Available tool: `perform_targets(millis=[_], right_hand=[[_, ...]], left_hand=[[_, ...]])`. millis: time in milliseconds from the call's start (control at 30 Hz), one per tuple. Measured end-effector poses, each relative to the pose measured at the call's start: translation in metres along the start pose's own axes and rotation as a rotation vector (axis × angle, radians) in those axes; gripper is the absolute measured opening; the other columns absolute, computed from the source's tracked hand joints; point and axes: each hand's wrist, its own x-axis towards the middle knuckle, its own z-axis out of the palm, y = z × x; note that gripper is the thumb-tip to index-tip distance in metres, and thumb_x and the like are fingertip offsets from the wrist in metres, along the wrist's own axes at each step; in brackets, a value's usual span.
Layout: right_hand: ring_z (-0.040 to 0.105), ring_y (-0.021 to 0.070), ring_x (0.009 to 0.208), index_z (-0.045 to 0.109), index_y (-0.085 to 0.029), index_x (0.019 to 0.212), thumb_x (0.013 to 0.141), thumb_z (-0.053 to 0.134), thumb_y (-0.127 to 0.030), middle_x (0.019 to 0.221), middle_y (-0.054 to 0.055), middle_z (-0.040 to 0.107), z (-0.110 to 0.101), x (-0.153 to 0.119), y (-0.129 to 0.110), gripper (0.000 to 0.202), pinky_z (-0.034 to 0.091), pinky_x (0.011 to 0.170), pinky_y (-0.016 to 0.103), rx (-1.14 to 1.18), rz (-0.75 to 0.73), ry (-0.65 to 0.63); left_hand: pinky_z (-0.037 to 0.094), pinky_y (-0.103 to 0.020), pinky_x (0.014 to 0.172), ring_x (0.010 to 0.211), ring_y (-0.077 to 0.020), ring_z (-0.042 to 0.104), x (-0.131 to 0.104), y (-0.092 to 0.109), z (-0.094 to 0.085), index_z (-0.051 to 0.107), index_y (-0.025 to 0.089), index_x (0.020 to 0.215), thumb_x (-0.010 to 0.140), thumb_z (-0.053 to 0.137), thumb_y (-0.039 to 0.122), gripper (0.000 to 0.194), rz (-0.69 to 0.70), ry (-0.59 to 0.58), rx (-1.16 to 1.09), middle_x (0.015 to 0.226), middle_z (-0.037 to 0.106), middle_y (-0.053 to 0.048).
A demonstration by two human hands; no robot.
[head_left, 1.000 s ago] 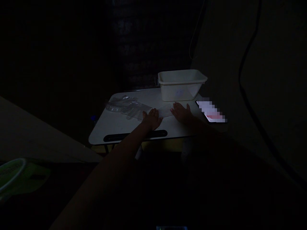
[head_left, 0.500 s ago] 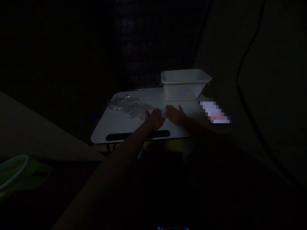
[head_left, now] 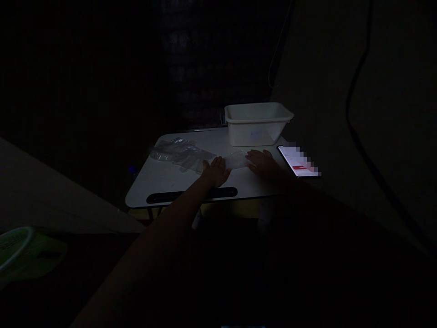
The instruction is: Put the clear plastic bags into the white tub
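Observation:
A clear plastic bag point(head_left: 186, 154) lies crumpled across the left and middle of a small white table point(head_left: 146, 182). My left hand point(head_left: 215, 173) rests on it with fingers stretched out and thumb apart. At the bag's right end, my right hand point(head_left: 262, 161) lies flat, its fingers pointing left. Between the two hands a see-through stretch of the plastic shows. The dim light hides the finer folds of the bag.
Behind my right hand stands a white plastic tub point(head_left: 256, 132). A lit phone point(head_left: 296, 160) lies at the table's right edge. A black slotted strip point(head_left: 160, 197) runs along the front edge. On the floor at lower left is a green basket point(head_left: 44, 255); a dark cable point(head_left: 348, 109) hangs at right.
My right hand has slid right, away from my left hand, and more plastic shows between them. My left hand stays at about the same spot on the bag. The view has shifted slightly.

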Motion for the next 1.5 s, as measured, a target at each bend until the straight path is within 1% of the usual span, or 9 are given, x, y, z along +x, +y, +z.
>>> perform_targets(millis=[200, 400, 600, 800, 1000, 1133, 1233, 1333, 1500], right_hand=[[0.046, 0.0215, 0.098, 0.061, -0.015, 0.089, 0.077, 0.039, -0.019, 0.099, 0.009, 0.061, -0.016, 0.013, -0.026, 0.026, 0.02, 0.087, 0.04, -0.069, -0.225, 0.016], [0.047, 0.0208, 0.088, 0.062, -0.014, 0.079, 0.076, 0.038, -0.014, 0.085, 0.009, 0.062, -0.018, 0.02, -0.036, 0.024, 0.022, 0.082, 0.037, -0.129, -0.261, 0.01], [0.047, 0.0218, 0.092, 0.061, -0.013, 0.081, 0.074, 0.039, -0.014, 0.09, 0.01, 0.062, -0.031, 0.021, -0.035, 0.023, 0.025, 0.079, 0.036, -0.021, -0.112, 0.047], [0.05, 0.0202, 0.093, 0.061, -0.017, 0.086, 0.073, 0.045, -0.024, 0.094, 0.006, 0.063, -0.038, 0.021, -0.033, 0.022, 0.027, 0.083, 0.037, 0.283, 0.003, 0.115], [0.057, 0.0166, 0.072, 0.062, -0.015, 0.081, 0.064, 0.051, -0.02, 0.08, 0.004, 0.065, -0.035, 0.027, -0.023, 0.021, 0.041, 0.066, 0.029, 0.78, 0.246, 0.164], [0.054, 0.0133, 0.056, 0.059, -0.014, 0.064, 0.06, 0.054, -0.022, 0.059, 0.0, 0.06, -0.032, 0.032, -0.014, 0.01, 0.041, 0.051, 0.024, 1.013, 0.305, 0.2], [0.055, 0.0137, 0.056, 0.059, -0.014, 0.064, 0.058, 0.056, -0.02, 0.059, 0.0, 0.06, -0.027, 0.034, -0.009, 0.008, 0.041, 0.05, 0.024, 0.939, 0.377, 0.15], [0.059, 0.0161, 0.07, 0.06, -0.012, 0.086, 0.063, 0.053, -0.018, 0.079, 0.006, 0.065, -0.02, 0.029, -0.007, 0.025, 0.045, 0.061, 0.026, 0.731, 0.42, 0.09], [0.048, 0.0217, 0.104, 0.047, -0.01, 0.113, 0.076, 0.04, -0.021, 0.114, 0.013, 0.054, -0.015, 0.019, -0.013, 0.039, 0.037, 0.086, 0.036, 0.204, 0.339, 0.087]], left_hand=[[0.015, -0.053, 0.095, 0.126, -0.0228, 0.012, -0.002, 0.0, -0.002, 0.016, 0.007, 0.13, 0.084, 0.005, 0.038, 0.057, -0.001, 0.008, -0.007, 0.138, 0.015, -0.013], [0.016, -0.052, 0.095, 0.126, -0.0219, 0.014, -0.002, -0.002, 0.0, 0.013, 0.007, 0.131, 0.084, 0.012, 0.038, 0.056, 0.014, 0.067, -0.069, 0.137, 0.017, -0.014], [0.017, -0.052, 0.094, 0.124, -0.0244, 0.017, -0.005, -0.007, -0.005, 0.022, 0.013, 0.129, 0.074, 0.043, 0.037, 0.063, 0.053, 0.261, -0.244, 0.137, 0.019, -0.014], [0.035, -0.034, 0.088, 0.096, -0.0181, 0.052, 0.003, -0.015, -0.011, 0.061, 0.014, 0.088, 0.073, 0.041, 0.02, 0.026, 0.041, 0.523, -0.62, 0.098, 0.061, -0.008], [0.045, -0.024, 0.065, 0.068, -0.0136, 0.057, 0.007, -0.022, -0.014, 0.06, 0.013, 0.073, 0.064, 0.052, 0.018, 0.014, -0.11, 0.565, -1.202, 0.071, 0.063, -0.002], [0.044, -0.021, 0.052, 0.053, -0.0093, 0.054, 0.01, -0.023, -0.006, 0.056, 0.011, 0.089, 0.062, 0.053, 0.016, 0.028, -0.186, 0.501, -1.439, 0.064, 0.058, 0.001], [0.045, -0.023, 0.052, 0.055, -0.0102, 0.055, 0.012, -0.025, 0.0, 0.048, 0.012, 0.107, 0.063, 0.053, 0.016, 0.044, -0.232, 0.44, -1.312, 0.074, 0.059, -0.003], [0.045, -0.029, 0.073, 0.084, -0.016, 0.057, 0.011, -0.025, 0.001, 0.042, 0.012, 0.115, 0.069, 0.048, 0.018, 0.047, -0.122, 0.482, -0.919, 0.102, 0.056, -0.011], [0.024, -0.036, 0.098, 0.121, -0.0183, 0.026, 0.004, -0.012, -0.001, 0.035, 0.01, 0.122, 0.079, 0.032, 0.023, 0.045, 0.114, 0.354, -0.311, 0.129, 0.036, -0.013]])
